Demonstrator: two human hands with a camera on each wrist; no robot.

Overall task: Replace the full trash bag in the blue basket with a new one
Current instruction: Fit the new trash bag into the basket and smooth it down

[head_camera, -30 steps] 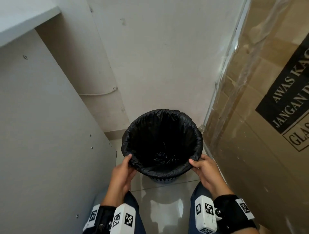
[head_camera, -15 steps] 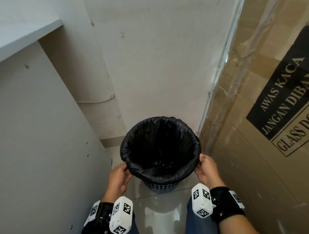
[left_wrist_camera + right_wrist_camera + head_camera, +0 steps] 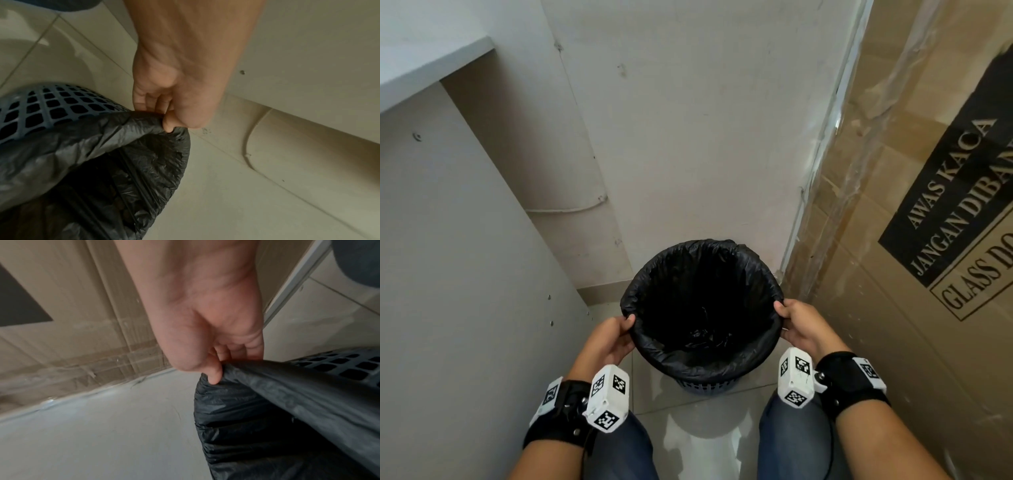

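Observation:
A blue lattice basket stands on the tiled floor, lined with a black trash bag folded over its rim. The bag's inside looks dark, with crumpled black plastic at the bottom. My left hand pinches the bag's folded edge at the left rim, thumb on top. In the left wrist view the left hand grips the bag over the basket's grid wall. My right hand pinches the bag at the right rim. The right wrist view shows the right hand holding the bag beside the basket.
A grey cabinet panel closes in on the left, a plastered wall stands behind. A large plastic-wrapped cardboard box with glass warnings fills the right. My knees in jeans flank the glossy tiled floor.
Both hands slid from the near part of the rim outward to the left and right sides, and now pinch the bag's edge. The view tilted slightly upward.

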